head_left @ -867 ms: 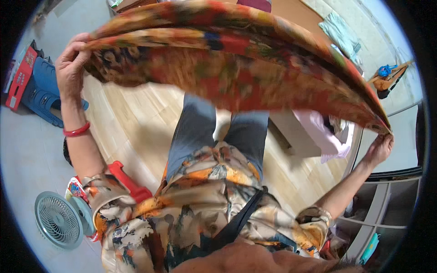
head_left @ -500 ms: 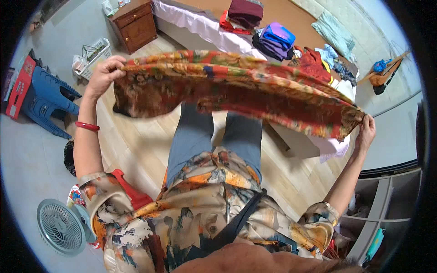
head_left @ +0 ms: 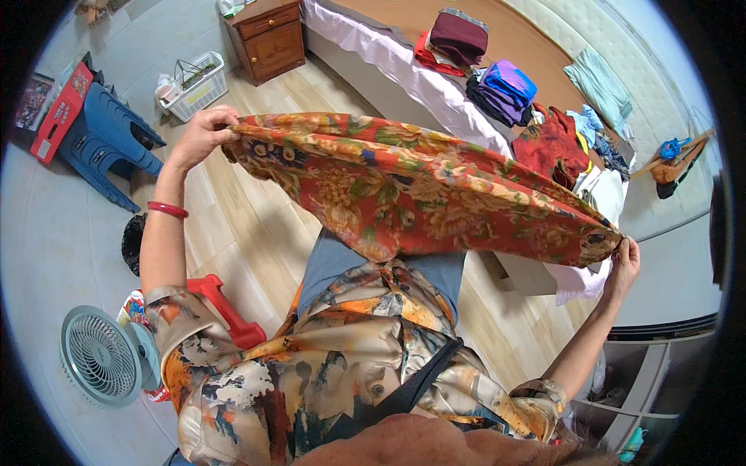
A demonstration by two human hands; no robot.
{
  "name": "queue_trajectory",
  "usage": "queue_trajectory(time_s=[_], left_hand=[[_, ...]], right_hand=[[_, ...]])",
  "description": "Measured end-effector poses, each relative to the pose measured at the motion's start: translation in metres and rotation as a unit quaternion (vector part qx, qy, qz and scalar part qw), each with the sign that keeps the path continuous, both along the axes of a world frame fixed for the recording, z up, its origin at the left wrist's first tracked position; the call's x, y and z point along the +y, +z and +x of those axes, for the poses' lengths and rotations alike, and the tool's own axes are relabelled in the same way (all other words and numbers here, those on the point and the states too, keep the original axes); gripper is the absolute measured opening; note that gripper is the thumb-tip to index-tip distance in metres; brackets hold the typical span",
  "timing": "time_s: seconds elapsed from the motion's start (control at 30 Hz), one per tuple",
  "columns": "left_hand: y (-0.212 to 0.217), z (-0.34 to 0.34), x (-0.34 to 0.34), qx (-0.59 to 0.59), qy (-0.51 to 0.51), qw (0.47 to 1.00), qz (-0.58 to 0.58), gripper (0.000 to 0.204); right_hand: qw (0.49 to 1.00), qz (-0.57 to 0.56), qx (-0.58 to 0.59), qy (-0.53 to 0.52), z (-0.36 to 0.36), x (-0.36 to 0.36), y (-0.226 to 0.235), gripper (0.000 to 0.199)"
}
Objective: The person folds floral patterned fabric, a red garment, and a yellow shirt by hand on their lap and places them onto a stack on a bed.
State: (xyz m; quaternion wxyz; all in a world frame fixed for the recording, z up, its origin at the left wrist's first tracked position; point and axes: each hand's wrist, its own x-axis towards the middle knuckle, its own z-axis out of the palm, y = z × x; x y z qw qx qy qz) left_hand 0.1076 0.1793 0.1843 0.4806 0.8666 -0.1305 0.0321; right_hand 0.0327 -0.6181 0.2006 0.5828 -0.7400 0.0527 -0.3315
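Note:
A large red cloth with a flower pattern [head_left: 404, 186] is stretched wide in the air in front of me, at waist height. My left hand [head_left: 203, 137] pinches its upper left corner. At the other end, my right hand [head_left: 625, 262] grips the right corner, a little lower and nearer. Between the hands the cloth sags in folds, its lower edge hanging over my legs. Whether it is a scarf or a garment I cannot tell. A red bangle [head_left: 168, 210] circles my left wrist.
Folded clothes [head_left: 503, 92] and loose garments [head_left: 548, 147] lie on the bed [head_left: 373, 46] beyond. Blue stacked stools [head_left: 109, 140], a white basket [head_left: 198, 89] and a wooden nightstand [head_left: 268, 43] stand left. Near me are a fan [head_left: 101, 356] and grey shelves [head_left: 633, 380].
The cloth's middle has dropped and spread out, showing more of its pattern. Both hands still hold its ends and appear slightly lower, while the whole view has shifted.

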Motion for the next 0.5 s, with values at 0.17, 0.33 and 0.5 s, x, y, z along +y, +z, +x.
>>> queue_trajectory(time_s=[0.17, 0.33, 0.5], left_hand=[[0.014, -0.025, 0.043, -0.058, 0.026, 0.998, 0.014, 0.009], [0.057, -0.009, 0.059, 0.026, -0.007, 1.000, -0.015, 0.014], [0.081, 0.031, 0.039, 0.047, -0.048, 0.997, 0.047, 0.034]], right_hand=[[0.999, 0.002, -0.039, 0.017, -0.025, 0.021, 0.007, 0.010], [0.997, 0.035, -0.031, 0.059, -0.058, 0.017, 0.042, 0.011], [0.995, 0.063, 0.037, 0.074, -0.015, 0.013, 0.011, 0.013]])
